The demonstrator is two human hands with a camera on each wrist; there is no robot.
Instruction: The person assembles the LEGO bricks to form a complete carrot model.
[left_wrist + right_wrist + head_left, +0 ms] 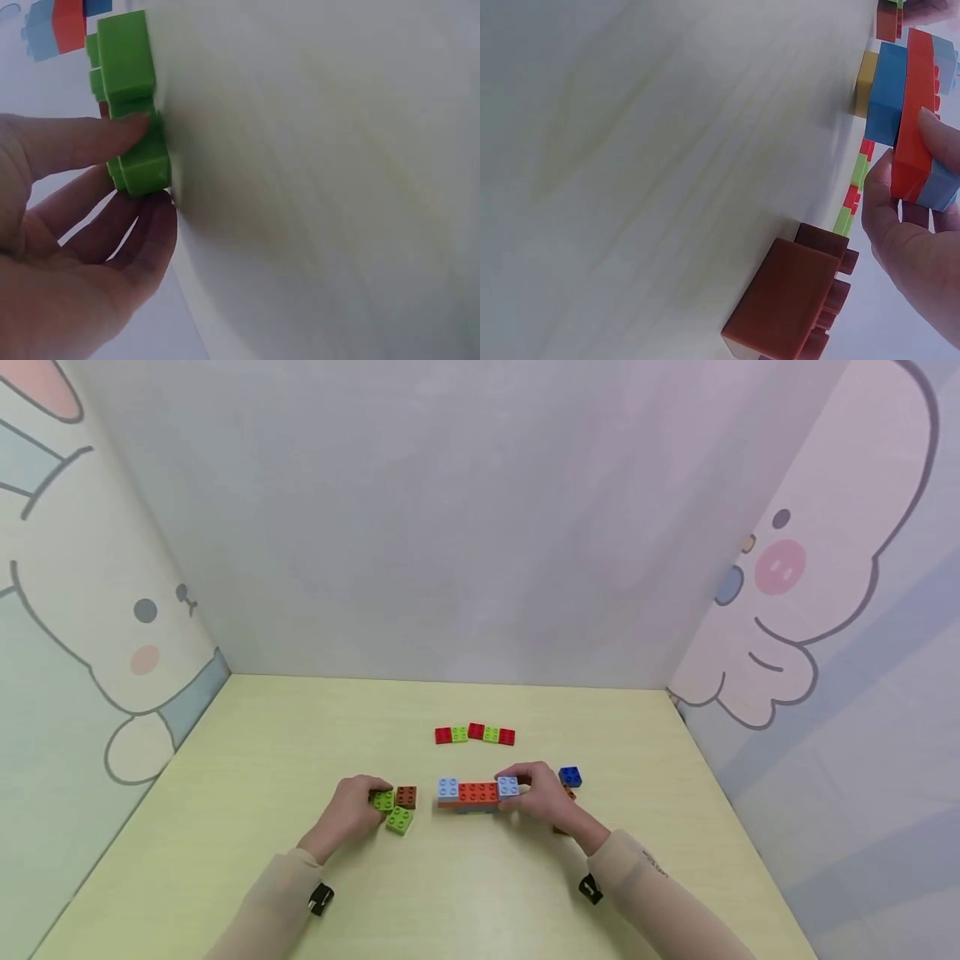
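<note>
The left hand had a green brick pinched between thumb and fingers, its grip closed to the brick's width. A second green brick, set at an angle, and a brown brick were close beside it.

The right hand held the right end of the stack, thumb on the near side and fingers on the far side, its grip closed in on that end. The stack was between the hands, over the worktop: a red bar with pale blue bricks on top at both ends, a blue brick beneath and a yellow brick showing below that.

Beyond the stack ran a row of red and green bricks. Near the right hand were a dark blue brick and two dark brown bricks, partly hidden in the head view.
</note>
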